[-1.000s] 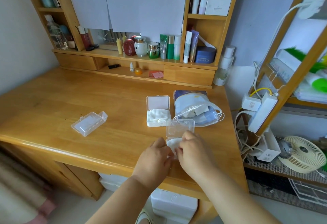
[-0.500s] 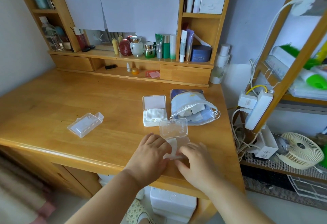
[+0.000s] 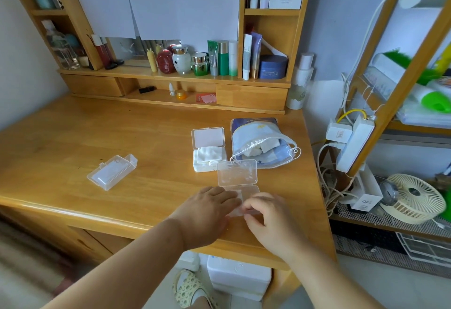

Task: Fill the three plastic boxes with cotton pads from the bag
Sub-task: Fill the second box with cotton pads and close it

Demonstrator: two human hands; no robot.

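head | clear hard plastic box [image 3: 240,186], lid up, desk [image 3: 73,142] at 5 o'clock | left hand [image 3: 207,208] flat, fingers straight on box | right hand [image 3: 266,213] fingertips pinch its near rim | soft bag [image 3: 258,142] at 12

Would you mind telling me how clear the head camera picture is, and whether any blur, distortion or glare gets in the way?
Head view: soft daylight, no hard shadows; wide-angle bending bows the shelf uprights at the edges; the right hand is slightly motion-blurred over the near clear box; the bottom-left corner is smeared; the closed box and bag read sharply.
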